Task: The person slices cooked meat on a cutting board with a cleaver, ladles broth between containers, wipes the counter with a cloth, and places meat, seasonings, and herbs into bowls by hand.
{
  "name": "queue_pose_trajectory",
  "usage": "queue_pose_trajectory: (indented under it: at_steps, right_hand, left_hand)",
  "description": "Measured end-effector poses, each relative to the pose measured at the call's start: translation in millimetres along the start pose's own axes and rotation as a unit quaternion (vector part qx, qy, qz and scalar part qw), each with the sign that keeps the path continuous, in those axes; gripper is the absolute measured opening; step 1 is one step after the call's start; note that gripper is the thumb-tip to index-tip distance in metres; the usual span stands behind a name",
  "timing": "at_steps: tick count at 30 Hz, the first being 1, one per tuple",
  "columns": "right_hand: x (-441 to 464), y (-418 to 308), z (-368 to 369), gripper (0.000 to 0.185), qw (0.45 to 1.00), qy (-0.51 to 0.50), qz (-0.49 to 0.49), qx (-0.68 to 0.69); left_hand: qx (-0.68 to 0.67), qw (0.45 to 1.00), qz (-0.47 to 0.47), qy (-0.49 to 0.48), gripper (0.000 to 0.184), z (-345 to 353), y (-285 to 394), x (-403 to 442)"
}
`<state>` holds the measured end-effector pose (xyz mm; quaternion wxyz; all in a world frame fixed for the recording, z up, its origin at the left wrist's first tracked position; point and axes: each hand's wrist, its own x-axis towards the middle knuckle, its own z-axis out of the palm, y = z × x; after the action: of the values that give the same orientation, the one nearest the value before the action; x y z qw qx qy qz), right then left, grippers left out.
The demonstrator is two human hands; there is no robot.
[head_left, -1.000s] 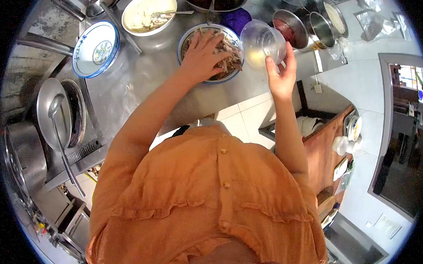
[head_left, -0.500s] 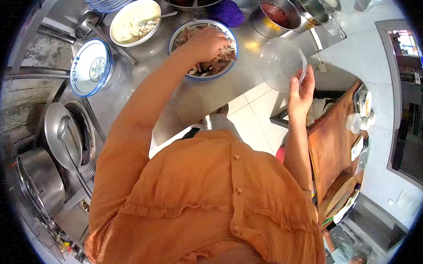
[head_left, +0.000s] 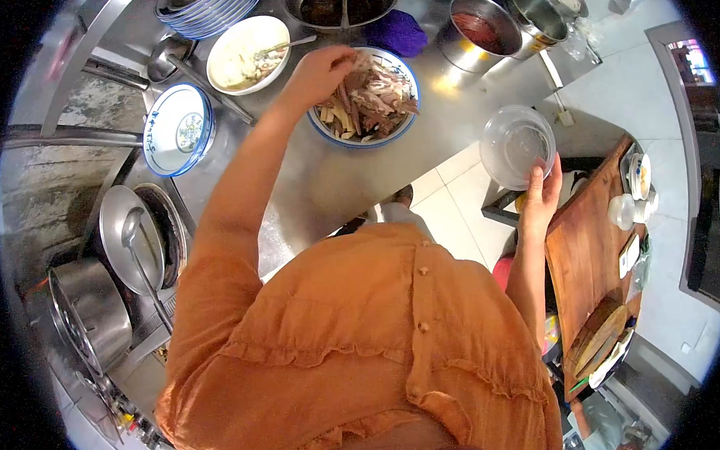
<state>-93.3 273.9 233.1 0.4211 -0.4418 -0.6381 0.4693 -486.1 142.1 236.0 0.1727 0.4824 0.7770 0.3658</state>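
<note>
My left hand is over the left rim of a white bowl with a blue edge. Sliced meat and pale strips fill this bowl. The fingers are curled together at the meat, and whatever is between them is hidden. Out to the right, past the table edge, my right hand grips a round clear plastic container by its side. The container is tilted toward me, and no food shows in it.
Behind the meat bowl are a purple cloth and a dark pot. A white bowl of pale food, stacked bowls and a ladle stand left. Metal pots stand right; a wooden table is lower right.
My left hand has drawn back left from the middle of the meat to the bowl's rim, uncovering the slices. My right hand and the container have shifted right and lower in view.
</note>
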Motion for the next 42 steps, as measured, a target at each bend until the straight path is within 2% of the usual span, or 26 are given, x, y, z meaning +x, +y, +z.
queue_pose_trajectory:
  at_steps: [1, 4, 7, 10, 13, 16, 20, 23, 26, 27, 30, 31, 34, 37, 40, 42]
  right_hand:
    - [-0.2, -1.1, 1.1, 0.056, 1.0, 0.0, 0.008, 0.005]
    - [-1.7, 0.6, 4.6, 0.056, 0.999, -0.003, 0.033, 0.019]
    - [-4.6, -1.0, 8.1, 0.056, 0.999, -0.002, 0.045, 0.015]
    - [-11.6, -7.5, 3.8, 0.056, 0.998, -0.001, 0.062, 0.02]
    - [-20.3, -1.0, -11.6, 0.055, 0.994, 0.008, 0.102, 0.036]
    - [-28.1, -5.0, -20.7, 0.057, 0.99, 0.05, 0.133, 0.002]
    - [-28.6, -0.8, -35.8, 0.055, 0.983, 0.07, 0.156, 0.068]
    - [-20.3, 12.1, -54.8, 0.053, 0.981, 0.074, 0.151, 0.093]
    - [-10.9, 26.7, -69.0, 0.056, 0.977, 0.077, 0.156, 0.122]
    - [-8.4, 28.6, -69.7, 0.056, 0.975, 0.075, 0.159, 0.132]
    - [1.2, 27.2, -65.7, 0.056, 0.972, 0.062, 0.171, 0.147]
    - [4.8, 28.6, -63.9, 0.056, 0.972, 0.057, 0.171, 0.152]
    - [15.8, 32.4, -57.3, 0.054, 0.973, 0.044, 0.159, 0.159]
    - [22.0, 24.8, -44.6, 0.054, 0.978, 0.022, 0.147, 0.148]
    - [28.6, 25.9, -41.9, 0.053, 0.975, 0.008, 0.135, 0.177]
    - [30.2, 26.4, -42.2, 0.053, 0.975, 0.008, 0.138, 0.173]
  left_hand:
    - [-0.036, 0.999, -0.038, -0.004, 0.028, -4.1, 2.7, -3.1]
    - [-0.026, 0.998, 0.037, 0.033, 0.028, -1.2, -8.1, -3.6]
    - [-0.04, 0.994, 0.099, 0.019, 0.027, 6.5, -5.6, -2.1]
    - [0.07, 0.982, 0.169, 0.041, 0.026, 19.5, -9.1, -8.9]
    - [0.193, 0.943, 0.272, 0.006, 0.028, 31.2, -5.5, -24.8]
    - [0.24, 0.938, 0.252, 0.009, 0.032, 40.3, -9.7, -33.0]
    - [0.247, 0.931, 0.254, 0.085, 0.03, 37.1, -15.1, -38.3]
    - [0.144, 0.958, 0.167, 0.185, 0.021, 37.5, -16.6, -47.6]
    - [0.133, 0.943, 0.088, 0.292, 0.013, 30.9, -20.1, -53.6]
    - [0.118, 0.948, 0.038, 0.294, 0.016, 31.8, -29.6, -54.7]
    - [0.128, 0.969, 0.007, 0.212, 0.028, 33.3, -38.2, -58.6]
    - [0.138, 0.97, -0.05, 0.194, 0.038, 32.9, -23.6, -60.0]
    - [0.235, 0.959, -0.013, 0.158, 0.04, 32.3, 0.2, -56.1]
    - [0.279, 0.945, -0.03, 0.17, 0.035, 41.2, 6.1, -49.4]
    - [0.236, 0.953, -0.131, 0.134, 0.027, 39.1, 4.6, -47.3]
    - [0.202, 0.961, -0.106, 0.154, 0.023, 38.7, -0.9, -49.6]
